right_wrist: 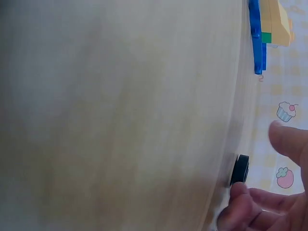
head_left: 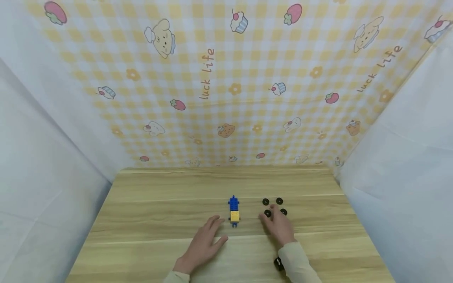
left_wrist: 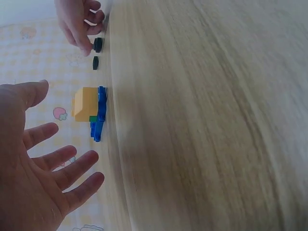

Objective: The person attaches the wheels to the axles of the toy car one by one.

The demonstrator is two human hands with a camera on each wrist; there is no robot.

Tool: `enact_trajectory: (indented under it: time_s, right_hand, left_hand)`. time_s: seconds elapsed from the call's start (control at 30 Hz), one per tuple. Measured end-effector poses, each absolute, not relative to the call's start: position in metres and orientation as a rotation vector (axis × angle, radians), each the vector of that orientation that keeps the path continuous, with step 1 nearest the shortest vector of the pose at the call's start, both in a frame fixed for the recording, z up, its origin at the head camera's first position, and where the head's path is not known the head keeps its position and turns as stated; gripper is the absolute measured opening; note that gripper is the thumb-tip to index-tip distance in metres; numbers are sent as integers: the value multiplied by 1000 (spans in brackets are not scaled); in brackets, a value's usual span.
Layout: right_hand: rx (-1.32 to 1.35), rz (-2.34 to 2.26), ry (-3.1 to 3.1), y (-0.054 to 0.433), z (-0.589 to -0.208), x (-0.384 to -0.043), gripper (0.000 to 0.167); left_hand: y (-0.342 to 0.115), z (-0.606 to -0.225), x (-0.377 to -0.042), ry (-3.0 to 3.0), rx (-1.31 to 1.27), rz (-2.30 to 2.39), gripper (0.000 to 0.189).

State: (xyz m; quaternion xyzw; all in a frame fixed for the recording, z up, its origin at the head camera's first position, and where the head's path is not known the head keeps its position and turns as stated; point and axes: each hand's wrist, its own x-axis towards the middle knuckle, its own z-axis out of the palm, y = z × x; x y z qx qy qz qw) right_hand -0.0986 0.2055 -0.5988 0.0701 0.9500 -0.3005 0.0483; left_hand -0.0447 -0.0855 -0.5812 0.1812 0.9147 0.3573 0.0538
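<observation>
One yellow-and-white gingham curtain hangs at twelve o'clock, with plain white drapes at nine and three. Below it lies a wood-grain table, its far edge toward twelve.

On the table's near half are two hands. The left hand has its fingers extended and spread, with nothing held. The right hand has its thumb apart from loosely bent fingers; it appears to grip nothing, though one fingertip seems to touch a wheel in the right wrist view.

Between the hands lies the blue toy chassis, its long axis running twelve to six. It is at about half past one from the left palm, just beside those fingertips, and about ten from the right hand, well apart. The left hand is thus nearer to it. A yellow brick sits on its six o'clock end; a small green piece shows beneath.

Smallest are the black toy wheels: one between the right thumb and index finger, at half past ten from the hand's middle; three others from eleven to one; another at six, partly hidden by the sleeve.
</observation>
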Motion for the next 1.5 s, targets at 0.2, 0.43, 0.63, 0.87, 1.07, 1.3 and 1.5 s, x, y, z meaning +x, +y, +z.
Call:
enact_trajectory:
  time_s: [0.2,0.43,0.63,0.87,1.07,1.3,1.5]
  right_hand:
    - [191,-799,2895,203,-595,-102,58]
    - [172,-735,2929,200,-595,-100,30]
    - [137,-990,2809,185,-598,-100,24]
    - [143,-1551,2374,167,-608,-105,25]
    - [122,-1750,2099,157,-616,-106,24]
    - [88,-1815,2115,159,-620,-105,33]
    - [107,-2015,2065,152,-620,-102,38]
  left_hand:
    - [-83,-582,-45,2794,556,1078,49]
    - [-75,-580,-51,2801,550,1049,47]
    - [-57,-585,-67,2748,278,1161,57]
    - [-15,-590,-98,2716,-46,1223,83]
    - [-5,-595,-105,2745,-109,1137,62]
    - [-10,-603,-107,2447,-125,1712,42]
    - [-15,-615,-110,2077,-59,2062,43]
